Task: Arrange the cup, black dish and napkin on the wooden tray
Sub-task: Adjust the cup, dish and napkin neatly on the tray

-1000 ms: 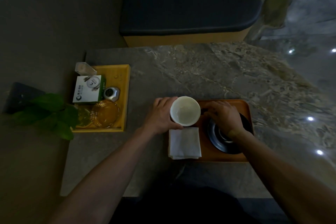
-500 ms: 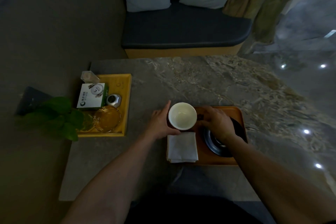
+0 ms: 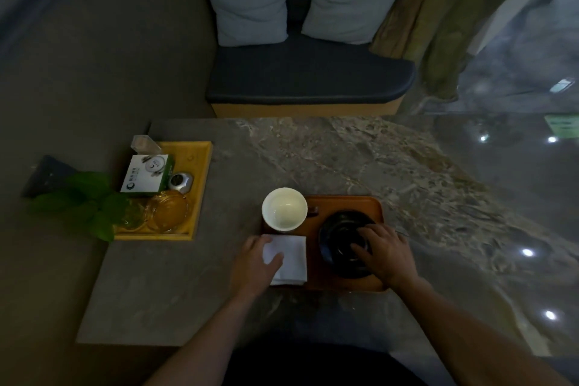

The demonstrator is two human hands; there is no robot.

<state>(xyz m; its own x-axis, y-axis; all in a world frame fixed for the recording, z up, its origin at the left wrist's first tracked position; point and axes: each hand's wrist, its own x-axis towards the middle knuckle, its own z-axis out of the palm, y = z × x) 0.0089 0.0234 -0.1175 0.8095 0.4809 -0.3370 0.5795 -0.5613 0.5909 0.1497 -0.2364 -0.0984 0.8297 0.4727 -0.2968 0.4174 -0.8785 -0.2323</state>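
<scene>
White cup (image 3: 284,209) stands at the wooden tray's (image 3: 344,204) far-left corner; folded napkin (image 3: 289,257) lies just nearer, black dish (image 3: 343,243) to its right. Left hand (image 3: 255,262) rests flat on the napkin's edge, fingers loose. Right hand (image 3: 387,252) lies spread over the dish. Tray sits on the marble worktop (image 3: 313,160).

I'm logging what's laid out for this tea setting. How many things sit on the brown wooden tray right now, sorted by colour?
White: 2, the cup and the folded napkin
Black: 1, the black dish
Dark, colour unclear: 1, a small piece beside the cup
Total: 4 on the brown wooden tray
</scene>
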